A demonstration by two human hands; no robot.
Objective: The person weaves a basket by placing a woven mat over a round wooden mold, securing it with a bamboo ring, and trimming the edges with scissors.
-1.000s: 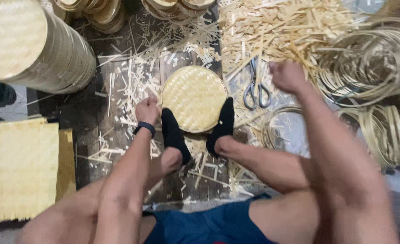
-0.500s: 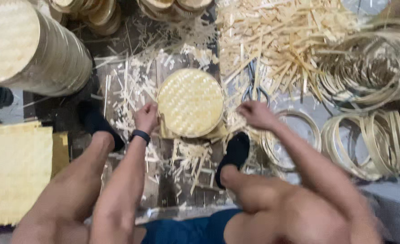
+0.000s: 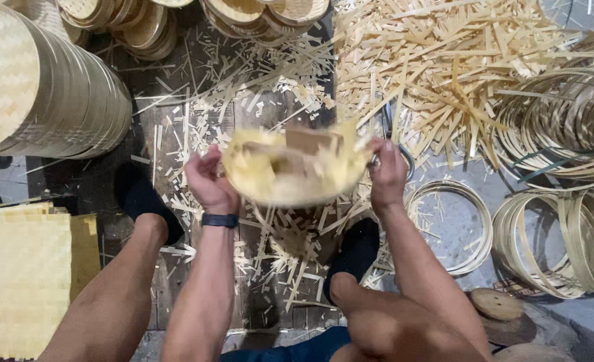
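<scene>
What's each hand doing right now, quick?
Left hand: closed on the left edge of the round woven bamboo tray.
Right hand: closed on the tray's right edge.

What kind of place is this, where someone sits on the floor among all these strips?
Probably a bamboo basket-weaving workshop: a stack of woven round trays, coiled bamboo hoops and loose offcut strips lie around, while both hands hold a blurred woven disc.
</scene>
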